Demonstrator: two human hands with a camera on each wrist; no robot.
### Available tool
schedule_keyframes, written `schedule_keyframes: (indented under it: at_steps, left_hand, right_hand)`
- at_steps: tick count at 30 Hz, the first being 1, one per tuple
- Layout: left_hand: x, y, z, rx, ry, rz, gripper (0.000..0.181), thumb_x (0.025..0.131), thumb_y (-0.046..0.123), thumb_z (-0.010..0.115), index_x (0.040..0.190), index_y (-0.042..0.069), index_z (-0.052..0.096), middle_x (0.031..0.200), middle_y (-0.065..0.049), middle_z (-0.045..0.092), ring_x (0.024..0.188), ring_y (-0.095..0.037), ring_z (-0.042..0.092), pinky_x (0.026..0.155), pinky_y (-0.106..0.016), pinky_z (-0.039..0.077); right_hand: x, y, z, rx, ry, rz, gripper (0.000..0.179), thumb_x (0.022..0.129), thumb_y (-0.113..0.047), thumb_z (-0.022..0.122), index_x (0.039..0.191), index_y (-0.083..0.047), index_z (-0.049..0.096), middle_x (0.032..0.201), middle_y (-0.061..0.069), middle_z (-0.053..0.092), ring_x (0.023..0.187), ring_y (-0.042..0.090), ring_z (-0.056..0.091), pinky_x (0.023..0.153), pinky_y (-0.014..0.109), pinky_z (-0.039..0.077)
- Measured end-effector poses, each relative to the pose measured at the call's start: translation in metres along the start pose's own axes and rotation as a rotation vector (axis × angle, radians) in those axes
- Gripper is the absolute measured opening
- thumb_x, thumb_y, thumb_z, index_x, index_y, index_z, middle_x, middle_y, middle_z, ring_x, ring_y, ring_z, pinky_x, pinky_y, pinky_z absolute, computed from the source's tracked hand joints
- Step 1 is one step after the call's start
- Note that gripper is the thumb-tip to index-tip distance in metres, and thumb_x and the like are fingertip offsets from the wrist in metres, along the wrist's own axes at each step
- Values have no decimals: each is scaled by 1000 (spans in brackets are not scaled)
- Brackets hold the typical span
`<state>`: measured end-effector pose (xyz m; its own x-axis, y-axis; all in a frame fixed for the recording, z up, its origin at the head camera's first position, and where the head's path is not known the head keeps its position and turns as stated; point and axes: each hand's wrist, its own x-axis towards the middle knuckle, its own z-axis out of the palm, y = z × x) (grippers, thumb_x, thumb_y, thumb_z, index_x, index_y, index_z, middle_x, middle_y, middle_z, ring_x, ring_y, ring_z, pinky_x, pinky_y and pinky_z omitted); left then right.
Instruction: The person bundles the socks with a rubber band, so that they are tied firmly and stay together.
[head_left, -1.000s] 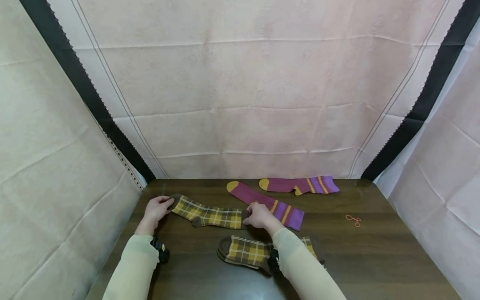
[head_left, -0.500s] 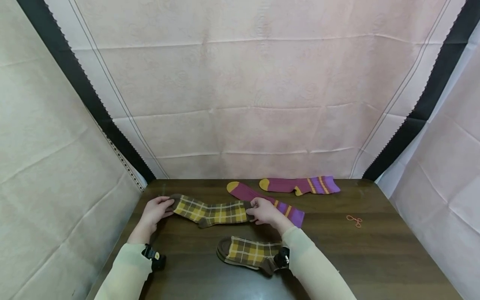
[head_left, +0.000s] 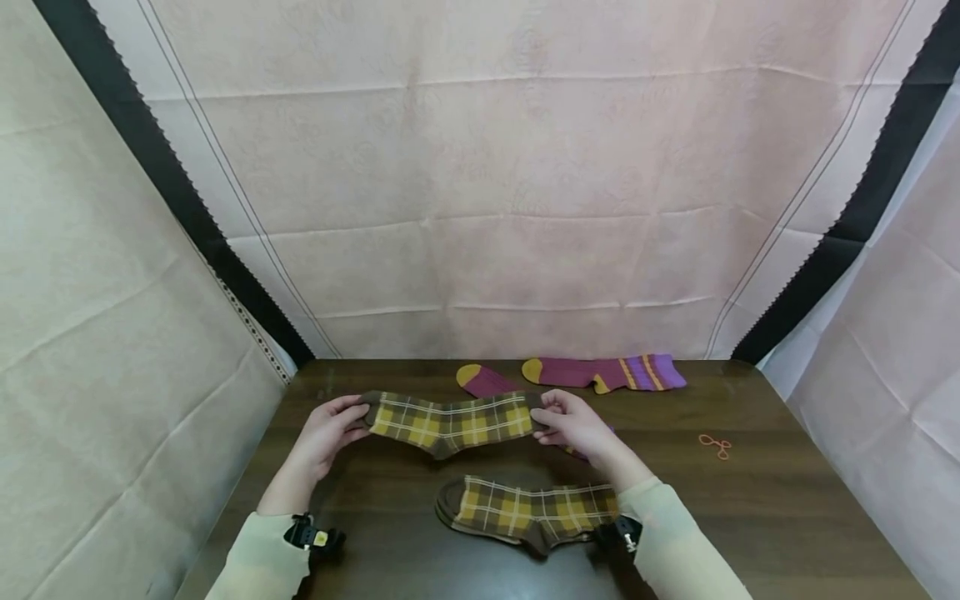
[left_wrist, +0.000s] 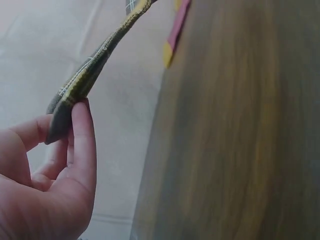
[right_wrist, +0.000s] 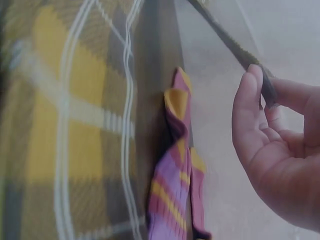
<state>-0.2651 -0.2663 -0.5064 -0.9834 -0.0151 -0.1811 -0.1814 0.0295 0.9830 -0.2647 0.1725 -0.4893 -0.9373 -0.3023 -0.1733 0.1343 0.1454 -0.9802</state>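
Note:
A yellow-and-brown plaid sock (head_left: 450, 423) hangs stretched sideways above the table between both hands, its heel sagging in the middle. My left hand (head_left: 327, 435) pinches the dark toe end at the left, thumb on one side and fingers on the other. At the other end, my right hand (head_left: 581, 429) pinches the dark cuff. In the left wrist view the pinched sock end (left_wrist: 62, 117) shows edge-on against the pale backdrop. Nearer the person lies another plaid sock (head_left: 525, 508), layered over more dark fabric; the right wrist partly covers its right end.
Two maroon socks with yellow toes and purple striped cuffs lie at the back: one, the back sock (head_left: 600, 372), is in full view, the other, the nearer sock (head_left: 483, 382), is mostly hidden. An orange looped band (head_left: 716, 445) lies on the right of the brown table (head_left: 765, 517).
Both hands have lifted the plaid sock off the table and drawn it taut. The sock and the right hand have shifted rightward, now covering much of the nearer maroon sock.

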Motion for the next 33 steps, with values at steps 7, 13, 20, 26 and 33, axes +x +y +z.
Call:
schedule_keyframes:
  at_steps: [7,13,20,26,33]
  left_hand:
    - [-14,6,17,-66,-70,29,32,108,19,68,128,-4,58,109,-9,69,90,-16,73,82,-31,63]
    - [-30,6,35,-46,-143,43,20,105,15,71,112,-1,62,102,-11,71,85,-21,74,79,-36,64]
    - [-46,5,57,6,-306,68,16,102,9,72,109,-2,61,101,-12,74,84,-25,75,78,-41,65]
    - [-57,3,77,51,-426,40,19,100,8,75,108,-4,63,97,-15,76,79,-24,76,75,-39,65]
    - [-63,1,91,96,-511,-4,22,98,10,77,110,-4,63,90,-14,75,79,-26,77,75,-44,65]
  right_hand:
    - [-27,2,-25,21,21,-18,32,109,-21,67,125,-1,49,107,9,67,95,30,74,84,36,62]
    - [-54,7,-48,-1,43,-34,34,106,-18,70,124,3,51,98,6,70,86,25,74,78,33,63]
    - [-84,12,-78,-47,-20,-51,33,106,-15,69,125,7,51,94,7,71,82,21,73,75,33,64]
    - [-104,23,-103,-46,-87,-20,24,107,-10,67,120,4,53,89,4,70,77,16,71,72,32,63]
    - [-114,30,-118,-103,-170,6,28,105,-11,69,119,8,55,87,7,71,75,15,71,70,32,64]
